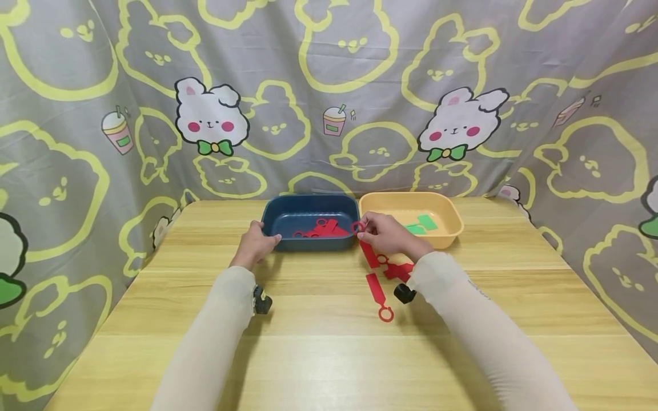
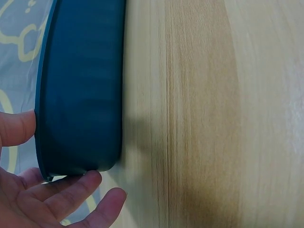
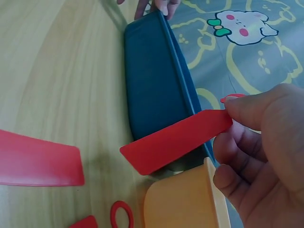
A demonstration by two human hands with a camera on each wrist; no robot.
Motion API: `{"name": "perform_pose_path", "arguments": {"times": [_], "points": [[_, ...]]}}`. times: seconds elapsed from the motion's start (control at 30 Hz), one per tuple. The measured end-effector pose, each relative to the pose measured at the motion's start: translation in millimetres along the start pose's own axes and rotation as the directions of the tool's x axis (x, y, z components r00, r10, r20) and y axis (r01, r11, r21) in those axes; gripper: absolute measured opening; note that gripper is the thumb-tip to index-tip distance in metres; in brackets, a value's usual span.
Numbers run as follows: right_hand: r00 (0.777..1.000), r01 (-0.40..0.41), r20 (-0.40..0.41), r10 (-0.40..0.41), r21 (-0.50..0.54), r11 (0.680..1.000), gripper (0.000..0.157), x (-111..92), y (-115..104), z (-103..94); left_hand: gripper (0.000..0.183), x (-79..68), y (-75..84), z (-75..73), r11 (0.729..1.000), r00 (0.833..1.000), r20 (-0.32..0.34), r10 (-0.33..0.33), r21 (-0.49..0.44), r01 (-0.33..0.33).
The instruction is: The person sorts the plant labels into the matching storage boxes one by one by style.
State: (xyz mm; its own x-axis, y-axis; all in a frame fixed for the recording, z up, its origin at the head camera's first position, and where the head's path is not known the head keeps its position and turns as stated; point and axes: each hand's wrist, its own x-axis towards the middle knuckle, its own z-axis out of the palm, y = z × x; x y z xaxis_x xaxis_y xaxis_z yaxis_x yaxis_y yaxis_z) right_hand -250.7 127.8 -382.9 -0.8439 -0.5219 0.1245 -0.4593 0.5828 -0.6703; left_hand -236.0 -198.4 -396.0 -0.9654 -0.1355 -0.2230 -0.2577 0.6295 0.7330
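My left hand (image 1: 254,245) grips the left front corner of a dark blue plastic bin (image 1: 321,245); in the left wrist view the thumb lies at its rim and the fingers curl under the end. Between right thumb and fingers, my right hand (image 1: 389,234) pinches a flat red tag (image 3: 178,140) by its ring end. The tag's long strip hangs down by the blue bin's right front corner. Several red tags (image 1: 329,229) lie inside that bin. More loose red tags, one a ringed tag (image 1: 376,290), are on the table below my right hand.
A yellow bin (image 1: 452,224) stands against the blue bin's right side, with green tags (image 1: 426,222) in it. Both bins sit at the back of the wooden table (image 1: 329,354), before a patterned curtain (image 1: 277,57). My right forearm reaches over the tabletop beside the loose tags.
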Motion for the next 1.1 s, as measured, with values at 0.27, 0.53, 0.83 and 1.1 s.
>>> {"name": "perform_pose_path", "arguments": {"times": [0.27, 0.53, 0.83, 1.1], "points": [[0.998, -0.03, -0.053, 0.031, 0.028, 0.999, 0.016, 3.1, -4.3, -4.1, 0.073, -1.2, 0.8, 1.0, 1.0, 1.0, 0.002, -0.009, -0.007, 0.009], [0.994, -0.036, -0.099, 0.04, 0.04, 0.999, 0.028, 7.0, -7.9, -7.1, 0.073, -1.6, 0.0, 0.7, 1.0, 1.0, -0.003, -0.003, -0.005, 0.003], [0.989, -0.049, -0.142, 0.051, 0.021, 0.999, 0.026, 12.8, -10.3, -9.3, 0.072, -0.9, -1.3, 1.7, 1.0, 1.0, -0.006, 0.001, 0.007, -0.001], [0.985, -0.047, -0.168, 0.05, 0.023, 0.999, 0.026, 16.0, -15.6, -12.9, 0.073, -0.7, -1.1, 1.5, 1.0, 1.0, -0.007, 0.007, 0.009, -0.007]]}}
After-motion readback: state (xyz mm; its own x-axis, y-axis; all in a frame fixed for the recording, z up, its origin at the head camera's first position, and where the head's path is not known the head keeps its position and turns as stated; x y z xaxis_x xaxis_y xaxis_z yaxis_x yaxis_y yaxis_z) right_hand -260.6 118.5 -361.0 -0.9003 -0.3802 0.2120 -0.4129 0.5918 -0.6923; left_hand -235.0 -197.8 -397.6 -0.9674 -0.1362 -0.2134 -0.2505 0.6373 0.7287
